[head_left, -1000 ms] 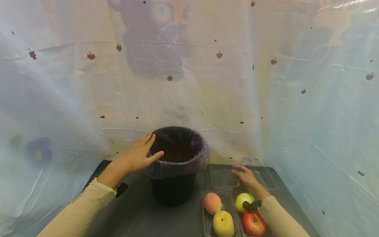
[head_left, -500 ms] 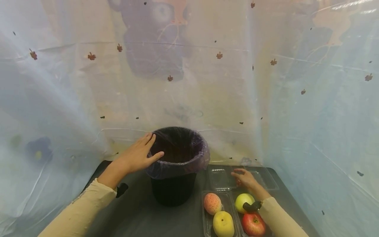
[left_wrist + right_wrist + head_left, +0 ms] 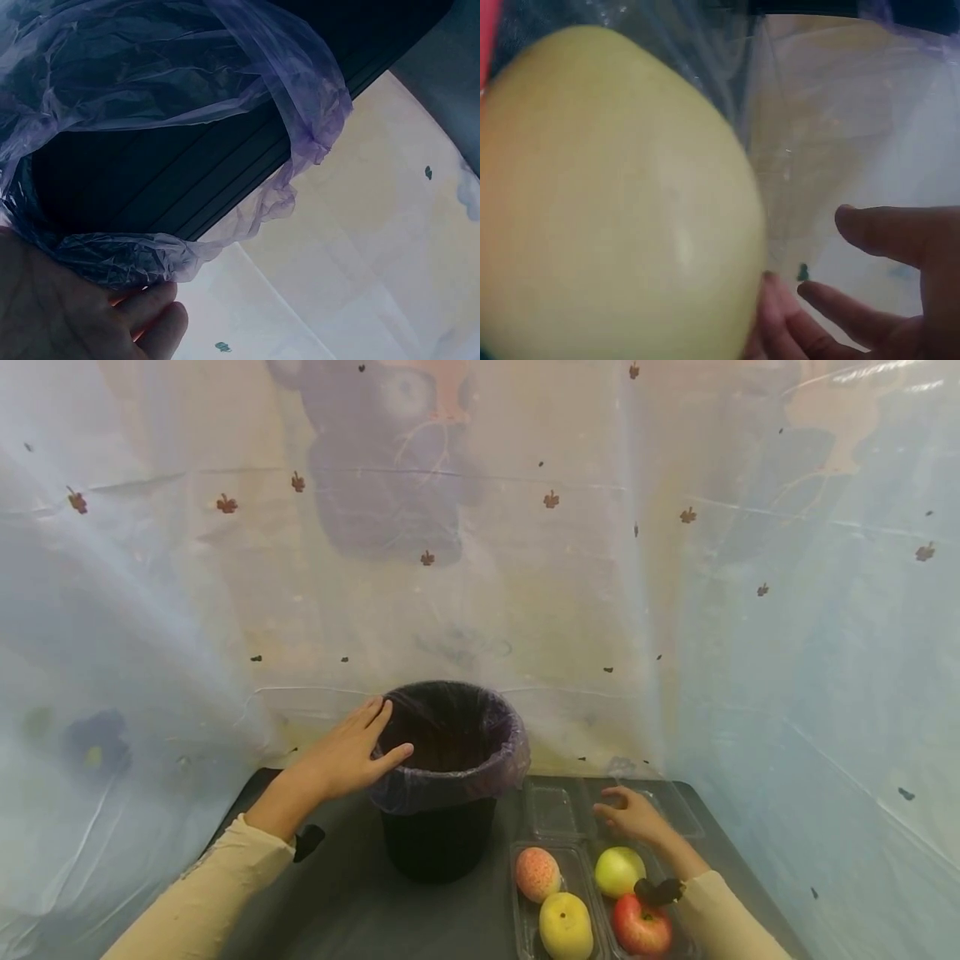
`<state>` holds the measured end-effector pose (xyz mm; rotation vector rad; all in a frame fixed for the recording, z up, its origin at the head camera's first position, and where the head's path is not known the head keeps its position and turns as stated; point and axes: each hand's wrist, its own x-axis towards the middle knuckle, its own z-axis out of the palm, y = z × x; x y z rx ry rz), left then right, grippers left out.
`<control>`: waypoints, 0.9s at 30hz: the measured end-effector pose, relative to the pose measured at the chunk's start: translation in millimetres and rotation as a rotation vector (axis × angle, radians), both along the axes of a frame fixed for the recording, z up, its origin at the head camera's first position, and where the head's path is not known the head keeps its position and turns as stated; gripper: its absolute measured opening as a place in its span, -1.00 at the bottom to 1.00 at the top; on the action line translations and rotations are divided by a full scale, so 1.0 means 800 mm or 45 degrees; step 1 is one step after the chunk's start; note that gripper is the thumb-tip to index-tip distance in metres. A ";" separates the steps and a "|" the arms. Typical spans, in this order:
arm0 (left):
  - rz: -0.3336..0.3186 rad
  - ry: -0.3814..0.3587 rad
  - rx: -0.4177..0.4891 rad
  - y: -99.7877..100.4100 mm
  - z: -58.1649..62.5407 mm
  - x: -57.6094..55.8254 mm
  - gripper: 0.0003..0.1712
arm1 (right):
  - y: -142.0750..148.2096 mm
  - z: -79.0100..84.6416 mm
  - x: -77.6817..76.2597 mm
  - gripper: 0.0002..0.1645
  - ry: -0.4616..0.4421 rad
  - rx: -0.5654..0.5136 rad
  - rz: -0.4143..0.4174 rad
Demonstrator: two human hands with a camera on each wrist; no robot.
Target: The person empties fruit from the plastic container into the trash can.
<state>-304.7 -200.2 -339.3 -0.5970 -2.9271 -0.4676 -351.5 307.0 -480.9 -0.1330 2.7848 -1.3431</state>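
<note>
Several right-hand fingers [image 3: 847, 309] shifted, bin [image 3: 438, 843] unmoved

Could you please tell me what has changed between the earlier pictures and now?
The right hand has moved a little to the right and back toward the person. The clear lid at its left seems to have shifted slightly left; whether the hand let go of it, I cannot tell. The left hand stays on the bin, and the fruits stay in the clear trays.
</note>
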 end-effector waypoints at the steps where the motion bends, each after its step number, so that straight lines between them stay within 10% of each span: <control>1: -0.002 0.003 0.004 0.000 0.000 0.000 0.21 | 0.003 0.003 0.004 -0.38 0.029 0.033 0.002; 10: -0.005 0.013 0.001 0.001 0.002 0.004 0.18 | 0.025 0.021 0.045 -0.56 0.218 0.231 -0.002; 27: -0.006 0.018 0.010 0.000 0.004 0.006 0.19 | 0.074 0.005 0.121 -0.39 0.192 0.182 -0.124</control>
